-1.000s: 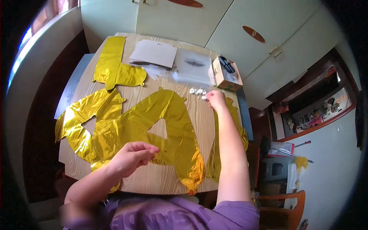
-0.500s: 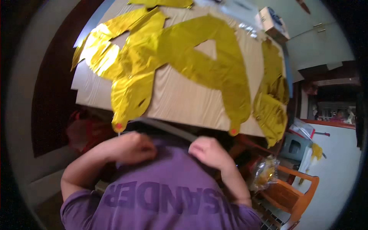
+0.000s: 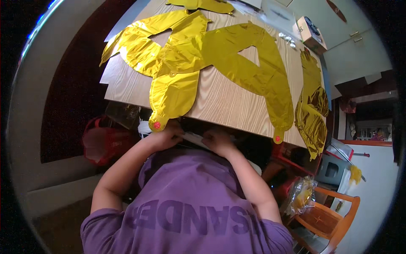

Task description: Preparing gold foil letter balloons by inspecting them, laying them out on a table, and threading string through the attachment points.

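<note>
My left hand point(image 3: 168, 136) is low at the table's near edge, just beside the red-dotted tab of a flat gold foil balloon point(image 3: 175, 91). Its fingers are curled and partly in shadow. To its right, my right hand point(image 3: 218, 141) is closed in a similar way, below the table edge. A pale strip point(image 3: 195, 139) runs between the two hands, and both seem to grip it; its kind cannot be made out. A second flat foil balloon point(image 3: 253, 72) lies right of the first, its tab overhanging the edge.
More gold foil lies at the right side point(image 3: 312, 101) and far edge point(image 3: 201, 5) of the wooden table point(image 3: 220, 106). A box point(image 3: 312, 34) stands at the far right. A red bag point(image 3: 99, 142) is at lower left; a wooden chair point(image 3: 325, 216) and plastic-wrapped item point(image 3: 302, 197) are at right.
Both hands have moved from in front of my purple shirt out to the table's edge and closer together. The view has shifted, so the table appears further right.
</note>
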{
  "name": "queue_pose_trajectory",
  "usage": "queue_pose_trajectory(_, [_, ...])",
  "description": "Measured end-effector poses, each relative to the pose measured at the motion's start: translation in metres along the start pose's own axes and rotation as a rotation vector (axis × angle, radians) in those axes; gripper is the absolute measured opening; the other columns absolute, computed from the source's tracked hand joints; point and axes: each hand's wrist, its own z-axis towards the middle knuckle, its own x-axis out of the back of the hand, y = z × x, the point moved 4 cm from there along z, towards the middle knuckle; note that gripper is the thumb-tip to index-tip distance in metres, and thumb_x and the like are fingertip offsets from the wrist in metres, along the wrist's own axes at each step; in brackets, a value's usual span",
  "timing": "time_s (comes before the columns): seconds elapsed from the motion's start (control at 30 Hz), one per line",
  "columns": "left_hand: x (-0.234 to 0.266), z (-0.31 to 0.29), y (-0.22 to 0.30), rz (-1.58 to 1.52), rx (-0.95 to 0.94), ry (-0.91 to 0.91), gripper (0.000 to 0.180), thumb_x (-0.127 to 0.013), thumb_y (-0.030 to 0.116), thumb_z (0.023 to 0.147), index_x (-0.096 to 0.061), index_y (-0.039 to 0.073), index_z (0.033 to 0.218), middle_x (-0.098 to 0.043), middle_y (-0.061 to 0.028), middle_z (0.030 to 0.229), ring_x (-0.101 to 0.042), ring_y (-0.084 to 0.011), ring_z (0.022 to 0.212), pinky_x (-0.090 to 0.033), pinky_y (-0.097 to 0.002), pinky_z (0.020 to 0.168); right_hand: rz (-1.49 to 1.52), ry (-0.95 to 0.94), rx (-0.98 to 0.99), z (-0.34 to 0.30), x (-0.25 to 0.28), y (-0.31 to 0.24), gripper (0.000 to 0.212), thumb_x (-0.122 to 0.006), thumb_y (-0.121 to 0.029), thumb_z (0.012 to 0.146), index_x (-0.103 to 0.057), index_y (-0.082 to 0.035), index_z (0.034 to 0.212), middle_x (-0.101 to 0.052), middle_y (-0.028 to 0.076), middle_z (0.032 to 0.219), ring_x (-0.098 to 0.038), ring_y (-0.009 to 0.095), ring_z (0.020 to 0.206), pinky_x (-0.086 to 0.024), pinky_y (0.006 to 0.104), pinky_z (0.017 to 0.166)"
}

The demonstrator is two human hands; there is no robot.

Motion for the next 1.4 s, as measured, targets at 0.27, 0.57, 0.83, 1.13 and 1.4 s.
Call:
queue_pose_trajectory(0.27, [-0.009, 0.004, 0.028, 0.139, -0.072, -0.113, 0.016, -0.065, 0.015, 0.077, -0.070, 0.004, 0.087, -0.064, -0.0163, 0.084, -0.062, -0.0336, 0.076, -0.050, -0.0400, 0.069, 0.105, -0.283, 0.113, -0.012, -0.035, -0.008, 0.029, -0.066, -0.026, 0.082, -0.066, -0.003, 0.100, -0.065, 0.017, 0.100, -0.062, 0.032, 0.096, -0.048, 0.0377, 0.085])
queue_pose_trajectory(0.57, [0.051, 0.005, 0.086, -0.442, 0.175, 0.110, 0.015, -0.064, 0.012, 0.087, -0.068, -0.001, 0.093, -0.064, -0.0148, 0.086, -0.063, -0.0275, 0.080, -0.049, -0.0346, 0.070, 0.927, -0.455, -0.054, -0.061, 0.042, -0.056, 0.018, -0.063, -0.017, 0.092, -0.063, -0.002, 0.101, -0.062, -0.002, 0.083, -0.057, 0.007, 0.073, -0.046, 0.0213, 0.068])
queue_pose_trajectory(0.83, [0.084, 0.018, 0.179, -0.182, -0.289, 0.036, 0.020, -0.072, 0.012, 0.078, -0.069, 0.009, 0.098, -0.064, -0.0079, 0.080, -0.062, -0.0257, 0.074, -0.049, -0.0368, 0.068, 0.353, 0.051, 0.338, -0.123, 0.125, -0.127, 0.018, -0.057, -0.019, 0.091, -0.061, -0.002, 0.088, -0.063, 0.016, 0.076, -0.064, 0.030, 0.071, -0.051, 0.0365, 0.067])
queue_pose_trajectory(1.13, [0.142, 0.060, 0.243, 0.110, -0.646, 0.189, 0.021, -0.071, 0.010, 0.065, -0.069, 0.012, 0.085, -0.059, -0.0009, 0.082, -0.055, -0.0208, 0.075, -0.042, -0.0343, 0.067, 1.572, 0.041, 0.305, -0.122, 0.133, -0.152, 0.046, -0.054, -0.037, 0.097, -0.050, -0.002, 0.126, -0.055, 0.012, 0.115, -0.055, 0.018, 0.102, -0.046, 0.0312, 0.089])
queue_pose_trajectory(1.4, [0.140, 0.068, 0.203, -0.467, -0.126, -0.412, 0.003, -0.069, 0.007, 0.080, -0.069, 0.004, 0.081, -0.062, -0.0071, 0.080, -0.060, -0.0190, 0.080, -0.046, -0.0320, 0.074, 0.426, 0.429, 0.396, -0.109, 0.173, -0.123, 0.012, -0.056, -0.011, 0.093, -0.061, -0.002, 0.087, -0.062, 0.009, 0.077, -0.059, 0.014, 0.069, -0.048, 0.0280, 0.063])
